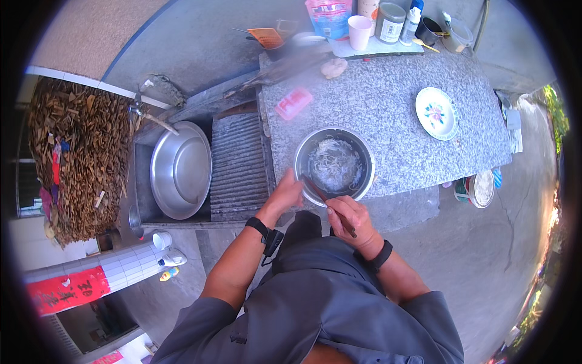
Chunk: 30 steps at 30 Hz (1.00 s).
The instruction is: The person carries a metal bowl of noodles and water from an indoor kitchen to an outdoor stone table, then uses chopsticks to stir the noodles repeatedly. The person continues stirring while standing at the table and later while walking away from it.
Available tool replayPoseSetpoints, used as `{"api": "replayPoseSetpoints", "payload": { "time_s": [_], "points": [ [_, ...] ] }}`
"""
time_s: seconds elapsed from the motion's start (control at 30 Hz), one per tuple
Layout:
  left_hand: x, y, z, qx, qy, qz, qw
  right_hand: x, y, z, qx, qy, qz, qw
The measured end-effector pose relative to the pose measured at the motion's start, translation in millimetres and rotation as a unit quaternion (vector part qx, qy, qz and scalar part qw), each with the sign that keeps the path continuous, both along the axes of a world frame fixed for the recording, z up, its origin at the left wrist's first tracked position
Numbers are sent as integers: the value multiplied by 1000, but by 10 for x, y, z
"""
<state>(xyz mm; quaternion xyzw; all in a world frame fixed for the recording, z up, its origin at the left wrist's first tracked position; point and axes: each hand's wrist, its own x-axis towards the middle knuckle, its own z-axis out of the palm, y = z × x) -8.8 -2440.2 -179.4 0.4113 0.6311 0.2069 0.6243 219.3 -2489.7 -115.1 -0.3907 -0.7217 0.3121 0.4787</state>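
Observation:
A round stainless-steel bowl [369,169] stands at the front left of the granite worktop. Pale, thin shreds [336,164] lie in its bottom; whether they sit in liquid is hard to tell. My right hand [352,219] grips brown chopsticks [318,189] at the bowl's near rim, their tips angled inward over the left part. At the left rim, my left hand [286,191] has its thumb and fingers around the edge, slightly blurred.
Left of the granite worktop [391,100], a concrete sink with a ribbed washboard [238,164] holds a large metal basin [159,170] under a tap. A pink plastic box [294,103] and a flower-patterned plate [436,113] lie on top. Cups and bottles [411,27] line the back.

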Motion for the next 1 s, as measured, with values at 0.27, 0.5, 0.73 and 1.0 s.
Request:
{"api": "replayPoseSetpoints", "payload": {
  "time_s": [0.27,0.5,0.73,1.0],
  "points": [
    [131,-16,134,4,14,9,1000,-69,38,-182,15,-25,-14,999],
    [135,-36,79,1,-9,25,1000,-1,15,17,5,3,-12,1000],
    [135,-34,85,-13,11,23,1000,29,49,-76,-5,2,-18,1000],
    [131,-35,23,-5,-9,17,1000,-11,43,23,14,12,-15,1000]
  ]
}}
